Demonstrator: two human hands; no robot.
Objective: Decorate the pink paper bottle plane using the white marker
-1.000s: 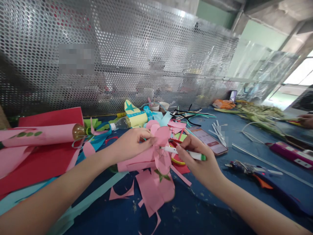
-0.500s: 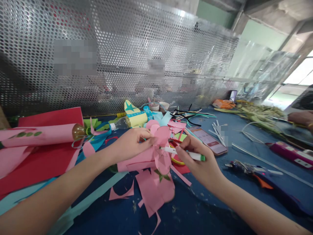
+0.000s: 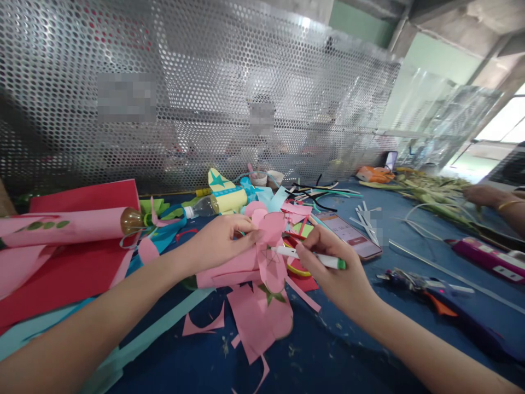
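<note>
My right hand (image 3: 328, 254) grips a white marker with a green end (image 3: 330, 261). The marker's tip is at a star outline drawn on a pink paper cutout (image 3: 273, 268) with rounded lobes. Fingers and thumb of my left hand (image 3: 225, 243) are closed on the upper left part of that cutout. Under the left hand lies a pink paper-wrapped roll (image 3: 232, 271). Pink paper scraps (image 3: 250, 317) and a dark green star (image 3: 271, 294) lie just below. Behind the right hand, scissors with red and yellow handles (image 3: 297, 267) are partly hidden.
A phone (image 3: 350, 235) and a glue gun (image 3: 447, 301) lie to the right. A paper-wrapped bottle (image 3: 229, 200) stands out behind my hands. Red paper (image 3: 94, 268) is at left, a perforated metal screen (image 3: 205, 98) at the back. Another person's hand (image 3: 486, 195) is at far right.
The marker and my right hand have shifted very slightly to the right. My left hand stays put. The other person's hand has reached further left over the dry leaves.
</note>
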